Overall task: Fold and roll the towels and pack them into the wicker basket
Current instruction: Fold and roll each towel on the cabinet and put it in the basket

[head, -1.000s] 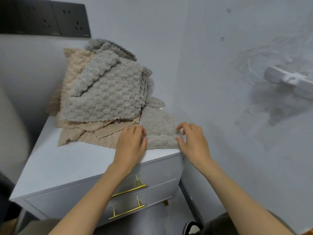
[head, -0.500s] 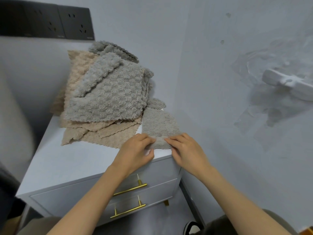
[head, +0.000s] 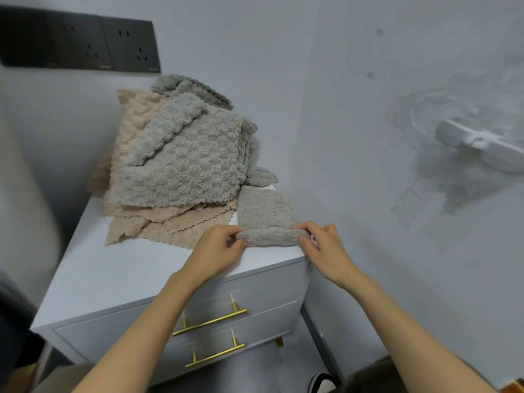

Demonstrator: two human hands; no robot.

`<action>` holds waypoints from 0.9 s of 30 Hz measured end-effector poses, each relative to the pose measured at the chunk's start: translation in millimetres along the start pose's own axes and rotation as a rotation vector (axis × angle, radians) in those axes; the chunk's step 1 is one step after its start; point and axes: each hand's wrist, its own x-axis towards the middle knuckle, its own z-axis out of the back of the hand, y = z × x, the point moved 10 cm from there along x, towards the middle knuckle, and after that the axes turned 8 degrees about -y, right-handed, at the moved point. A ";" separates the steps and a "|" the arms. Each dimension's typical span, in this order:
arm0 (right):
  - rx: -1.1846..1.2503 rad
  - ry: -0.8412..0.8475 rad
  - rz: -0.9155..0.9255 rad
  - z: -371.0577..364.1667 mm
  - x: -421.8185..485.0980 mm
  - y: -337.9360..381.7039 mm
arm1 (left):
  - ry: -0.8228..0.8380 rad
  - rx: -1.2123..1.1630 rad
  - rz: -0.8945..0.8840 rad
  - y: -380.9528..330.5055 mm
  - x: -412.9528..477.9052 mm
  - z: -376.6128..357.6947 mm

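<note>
A narrow folded grey towel (head: 265, 207) lies at the right front corner of the white cabinet top (head: 122, 270). Its near end is curled into a small roll. My left hand (head: 218, 252) pinches the roll's left end and my right hand (head: 323, 248) pinches its right end. Behind and to the left, a heap of towels leans against the wall, with a fluffy grey one (head: 187, 163) on top and beige ones (head: 170, 225) beneath. No wicker basket is in view.
The cabinet stands in a corner, with a wall close on its right. It has two drawers with gold bar handles (head: 209, 321). Black wall sockets (head: 113, 43) sit above the heap. A white fixture (head: 482, 146) juts from the right wall. A shoe (head: 321, 382) shows on the floor.
Both hands have gone from lying flat at the towel's near edge to pinching its ends, and that edge has curled into a small roll.
</note>
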 end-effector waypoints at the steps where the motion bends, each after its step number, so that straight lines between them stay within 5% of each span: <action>1: 0.031 -0.001 -0.027 0.4 0.9 -2.2 | 0.010 -0.019 0.039 3.5 -0.5 0.2; 7: 0.161 -0.008 -0.186 4.6 1.4 -8.1 | 0.041 -0.058 0.305 30.4 -6.6 -2.3; 16: -0.068 -0.139 -0.169 15.7 0.9 -2.7 | -0.036 0.259 0.360 34.9 -9.1 4.3; 20: -0.230 -0.280 0.053 22.8 0.8 25.2 | -0.126 0.331 0.261 22.7 -5.7 11.2; 24: -0.285 -0.356 0.414 11.4 -8.6 63.6 | -0.276 0.370 -0.125 -17.0 -8.0 9.3; 27: -0.340 -0.331 0.482 0.3 -12.6 73.1 | -0.254 0.316 -0.310 -37.5 -12.5 -2.8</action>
